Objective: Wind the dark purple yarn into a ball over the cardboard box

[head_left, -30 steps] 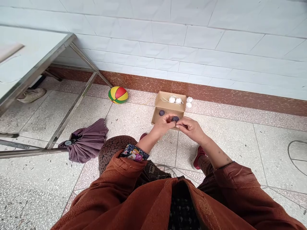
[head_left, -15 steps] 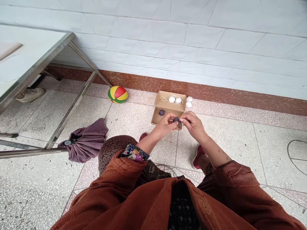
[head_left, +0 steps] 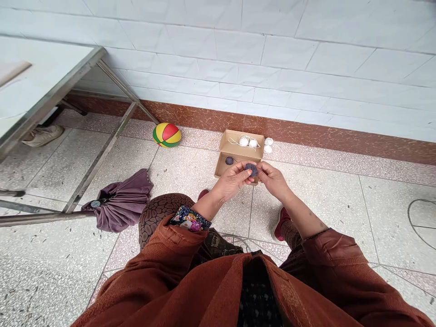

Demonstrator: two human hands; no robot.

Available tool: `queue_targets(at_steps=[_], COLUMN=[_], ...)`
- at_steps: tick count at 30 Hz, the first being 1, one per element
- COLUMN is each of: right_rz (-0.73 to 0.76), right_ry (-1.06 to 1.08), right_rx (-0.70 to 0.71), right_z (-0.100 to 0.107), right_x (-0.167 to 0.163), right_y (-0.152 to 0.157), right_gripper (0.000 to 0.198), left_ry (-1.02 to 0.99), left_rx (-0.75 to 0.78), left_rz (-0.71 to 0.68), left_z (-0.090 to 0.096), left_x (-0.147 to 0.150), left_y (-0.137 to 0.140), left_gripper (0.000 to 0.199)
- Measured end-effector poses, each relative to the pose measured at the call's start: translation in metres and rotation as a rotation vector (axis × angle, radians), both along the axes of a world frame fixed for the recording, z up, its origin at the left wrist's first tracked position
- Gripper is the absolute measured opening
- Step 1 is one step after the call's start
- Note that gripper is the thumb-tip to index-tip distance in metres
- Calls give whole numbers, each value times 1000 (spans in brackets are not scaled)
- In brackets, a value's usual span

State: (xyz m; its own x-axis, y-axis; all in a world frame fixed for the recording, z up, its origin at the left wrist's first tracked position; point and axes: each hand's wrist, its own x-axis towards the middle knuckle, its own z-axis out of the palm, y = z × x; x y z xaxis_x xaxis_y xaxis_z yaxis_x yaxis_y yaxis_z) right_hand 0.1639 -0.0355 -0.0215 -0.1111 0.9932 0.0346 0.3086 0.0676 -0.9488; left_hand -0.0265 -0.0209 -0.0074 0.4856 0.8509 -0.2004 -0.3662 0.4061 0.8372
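A small dark purple ball of yarn (head_left: 251, 170) is held in my left hand (head_left: 234, 178), between the thumb and the curled fingers. At its right side, my right hand (head_left: 272, 178) pinches the yarn; the strand itself is too thin to make out. Just beyond and below my hands lies an open cardboard box (head_left: 220, 169). Inside it rests another dark ball of yarn (head_left: 229, 161), on the left. The box's raised lid (head_left: 235, 147) holds two white balls of yarn (head_left: 244, 141) with loose strands.
More white yarn balls (head_left: 268, 148) lie right of the box. A colourful ball (head_left: 166, 135) sits by the wall, near the metal-framed table (head_left: 64, 75) at left. A folded purple umbrella (head_left: 122, 202) lies beside the table leg. A wire loop (head_left: 410, 218) is on the floor at right.
The right hand has shifted slightly down and closer against the yarn ball, which has turned a little in the left hand. Everything else stays in place.
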Motion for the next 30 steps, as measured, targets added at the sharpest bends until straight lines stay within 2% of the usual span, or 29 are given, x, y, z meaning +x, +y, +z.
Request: queue_targets(at_steps=[5, 9, 14, 17, 19, 21, 26, 30], right_rz=[38, 52, 147, 186, 159, 113, -4, -17], right_ry=[-2, -83, -215, -216, -219, -217, -170, -123], right_rx=[-57, 44, 229, 294, 318, 333, 275, 165], right_z=[-8, -11, 0, 11, 16, 17, 7, 0], right_x=[-4, -5, 0, 4, 7, 10, 11, 6], right_y=[-3, -5, -10, -11, -9, -5, 3, 2], right_gripper=[28, 22, 18, 18, 20, 22, 21, 20], left_ry=[-72, -107, 114, 300, 343, 301, 140, 98], left_rx=[-107, -142, -9, 85, 126, 146, 173, 145], left_rz=[7, 64, 114, 126, 81, 1, -139, -139], left_z=[-4, -4, -11, -14, -14, -11, 1, 4], left_x=[0, 0, -1, 0, 0, 0, -4, -5], left_y=[1, 3, 9, 10, 9, 6, 1, 0], left_gripper=[45, 46, 40, 46, 53, 59, 58, 48])
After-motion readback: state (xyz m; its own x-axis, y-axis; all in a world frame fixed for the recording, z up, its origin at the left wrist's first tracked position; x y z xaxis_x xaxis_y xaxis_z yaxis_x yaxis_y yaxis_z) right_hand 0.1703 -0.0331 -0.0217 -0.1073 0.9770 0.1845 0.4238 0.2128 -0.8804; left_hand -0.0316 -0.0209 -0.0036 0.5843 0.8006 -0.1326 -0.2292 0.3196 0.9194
